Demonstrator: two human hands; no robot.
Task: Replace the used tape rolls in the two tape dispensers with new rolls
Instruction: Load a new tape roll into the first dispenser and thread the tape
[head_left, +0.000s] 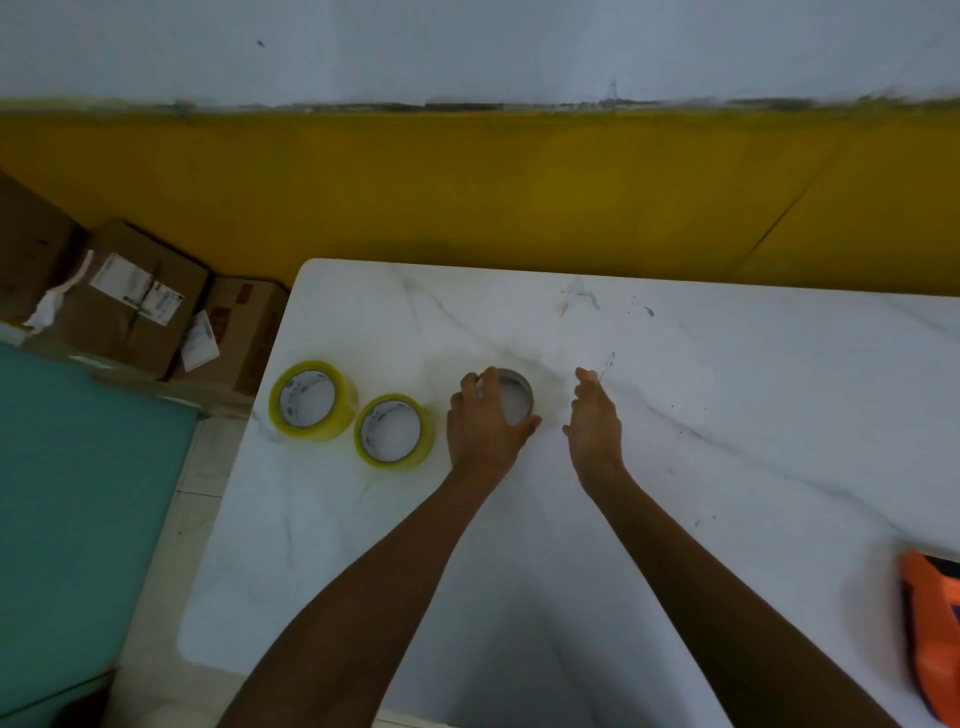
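Two full rolls of yellowish clear tape lie flat on the white marble table (675, 415): one roll (310, 400) near the left edge, the other roll (393, 431) just right of it. My left hand (485, 423) grips a thin grey used roll core (514, 397) that rests on the table, fingers curled over its left rim and thumb at its right. My right hand (595, 415) hovers a little to the right of the core, fingers apart, holding nothing. An orange tape dispenser (932, 623) shows partly at the right edge, near the table's front.
Several cardboard boxes (135, 301) with labels sit on the floor left of the table. A teal surface (67, 493) fills the lower left. A yellow band of wall (519, 187) runs behind the table.
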